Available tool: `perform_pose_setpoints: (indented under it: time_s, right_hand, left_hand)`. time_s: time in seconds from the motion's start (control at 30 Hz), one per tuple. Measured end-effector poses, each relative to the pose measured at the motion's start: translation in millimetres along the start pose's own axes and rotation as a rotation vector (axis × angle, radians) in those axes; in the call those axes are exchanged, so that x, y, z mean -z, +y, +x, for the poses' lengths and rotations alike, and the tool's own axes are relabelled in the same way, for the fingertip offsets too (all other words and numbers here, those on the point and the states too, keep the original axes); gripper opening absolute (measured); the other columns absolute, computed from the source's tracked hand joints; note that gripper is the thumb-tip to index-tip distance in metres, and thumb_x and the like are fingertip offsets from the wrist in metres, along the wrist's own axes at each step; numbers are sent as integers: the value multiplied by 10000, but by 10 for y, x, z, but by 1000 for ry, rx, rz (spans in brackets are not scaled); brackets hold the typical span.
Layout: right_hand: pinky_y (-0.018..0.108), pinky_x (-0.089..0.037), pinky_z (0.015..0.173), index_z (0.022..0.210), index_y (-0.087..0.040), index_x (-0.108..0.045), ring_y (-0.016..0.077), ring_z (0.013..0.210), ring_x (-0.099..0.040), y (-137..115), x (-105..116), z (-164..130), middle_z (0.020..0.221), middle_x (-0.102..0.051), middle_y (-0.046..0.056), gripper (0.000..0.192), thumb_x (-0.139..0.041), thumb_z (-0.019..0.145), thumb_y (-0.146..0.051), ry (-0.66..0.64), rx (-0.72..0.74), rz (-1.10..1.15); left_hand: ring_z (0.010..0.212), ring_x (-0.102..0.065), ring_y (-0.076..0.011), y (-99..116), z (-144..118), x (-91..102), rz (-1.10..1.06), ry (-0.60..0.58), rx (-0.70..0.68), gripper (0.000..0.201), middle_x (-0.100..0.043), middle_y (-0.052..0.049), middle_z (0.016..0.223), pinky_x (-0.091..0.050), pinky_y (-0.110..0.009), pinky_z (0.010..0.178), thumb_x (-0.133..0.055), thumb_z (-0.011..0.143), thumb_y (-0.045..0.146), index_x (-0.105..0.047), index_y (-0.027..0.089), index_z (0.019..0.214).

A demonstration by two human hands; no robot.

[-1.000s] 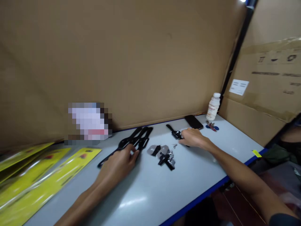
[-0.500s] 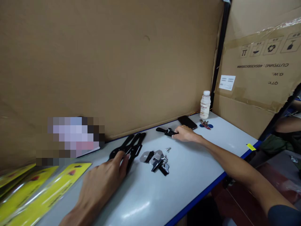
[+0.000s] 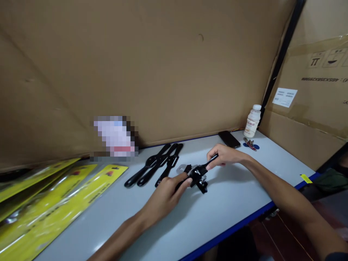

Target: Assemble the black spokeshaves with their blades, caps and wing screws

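A black two-handled spokeshave is held between my two hands above the table. My left hand is closed around its near-left handle, with thumb and fingers pinching it. At the far-right handle, my right hand has its fingers closed. Directly beneath and behind the tool lie loose black metal pieces and a silver flat plate, partly hidden by it. Several black spokeshave bodies lie side by side, left of and beyond my left hand.
Yellow-backed clear packages are spread at the left. A dark phone, a white-capped bottle and keys with blue tags lie at the back right. A cardboard wall stands behind the white table. One item is pixelated.
My left hand has left the row of spokeshave bodies and moved right. My right hand has brought the spokeshave from near the phone toward me; both hands now hold it. The view has shifted left.
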State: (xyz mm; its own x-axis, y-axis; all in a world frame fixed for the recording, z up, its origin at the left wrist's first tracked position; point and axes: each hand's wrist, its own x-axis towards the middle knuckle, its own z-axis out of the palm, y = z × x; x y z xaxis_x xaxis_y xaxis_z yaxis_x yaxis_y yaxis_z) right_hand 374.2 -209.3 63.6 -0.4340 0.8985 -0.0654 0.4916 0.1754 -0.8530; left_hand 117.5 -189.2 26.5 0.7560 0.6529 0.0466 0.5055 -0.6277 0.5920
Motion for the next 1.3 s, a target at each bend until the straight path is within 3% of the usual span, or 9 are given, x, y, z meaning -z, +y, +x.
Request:
perform_pose_setpoints:
  time_s: [0.1,0.23,0.3,0.4,0.5,0.73,1.3]
  right_hand:
    - [220,-336,507,716,-166,-638,90,496,-449,12,-69,46,530,-516,-64,214,-719,783,-352,66,0,-4]
    - [313,-455,781,817,-167,-647,170,825,-586,8,-255,103,863,-672,55,160,-617,903,-299,603,126,-409]
    - [356,-448,869,860,-168,-642,201,915,-574,12,-372,118,936,-675,79,125,-635,904,-285,710,261,-591]
    - [372,-457,889,961,-171,-634,212,946,-574,32,-547,134,963,-673,77,136,-639,907,-295,587,433,-662]
    - [366,-466,876,986,-177,-626,208,943,-579,57,-690,149,972,-667,71,99,-594,914,-237,502,449,-665]
    - [323,-488,813,937,-179,-585,187,878,-601,66,-774,143,942,-666,67,92,-558,859,-139,548,386,-578]
    - [315,-464,801,891,-147,-614,200,875,-559,27,-776,178,936,-648,92,110,-520,844,-117,522,400,-750]
  left_hand:
    - [575,-372,-137,-27,21,-24,-219,17,11,389,-393,39,628,-298,-261,560,-361,927,511,-421,226,668]
    - [535,-249,-112,-107,46,-84,-360,20,98,426,-278,67,590,-220,-249,486,-409,890,560,-319,243,620]
    - [509,-236,-104,-143,58,-121,-381,23,138,443,-273,75,559,-198,-246,466,-419,872,588,-323,244,612]
    - [457,-243,-91,-165,72,-154,-435,10,185,465,-288,88,506,-185,-239,437,-439,837,638,-346,244,611]
    - [409,-241,-77,-146,77,-153,-526,-24,218,477,-287,104,469,-187,-230,412,-473,798,670,-362,244,614]
    - [353,-211,-55,-98,87,-146,-643,-27,281,489,-268,127,395,-188,-211,367,-537,732,684,-386,243,583]
    - [363,-226,-52,-87,81,-121,-604,-30,284,497,-294,110,399,-174,-203,364,-544,755,668,-391,236,561]
